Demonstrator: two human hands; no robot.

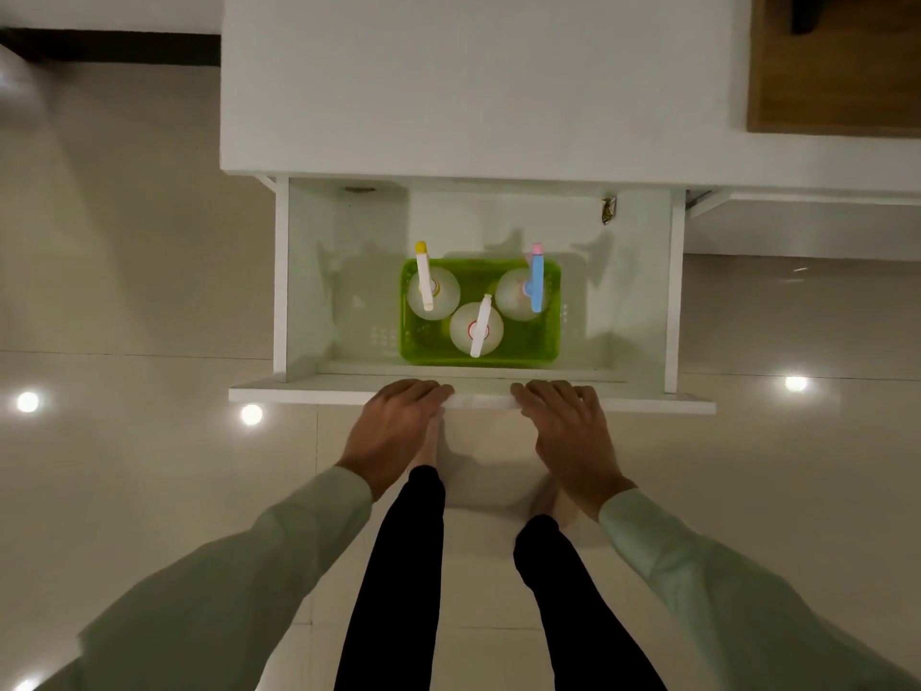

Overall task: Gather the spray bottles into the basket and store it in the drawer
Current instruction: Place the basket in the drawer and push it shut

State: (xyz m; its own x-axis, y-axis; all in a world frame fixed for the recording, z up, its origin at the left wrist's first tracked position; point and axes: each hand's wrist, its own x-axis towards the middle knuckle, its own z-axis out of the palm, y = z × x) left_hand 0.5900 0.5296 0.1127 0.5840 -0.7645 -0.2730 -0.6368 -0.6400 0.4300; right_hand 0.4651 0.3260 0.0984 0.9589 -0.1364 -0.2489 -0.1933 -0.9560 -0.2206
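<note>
Basket (pixel 548 351) lies crosswise in the open drawer (pixel 675 291); left hand (pixel 398 421) and right hand (pixel 568 426) grasp its front; no readable labels.

The basket (pixel 548 311) sits in the open drawer (pixel 319 291), toward its front panel, three spray bottles (pixel 476 327) standing inside the basket; both hands rest on that panel.

Glossy beige tiled floor (pixel 124 291) — ceiling lights reflected — beside white cabinet (pixel 473 82).
</note>
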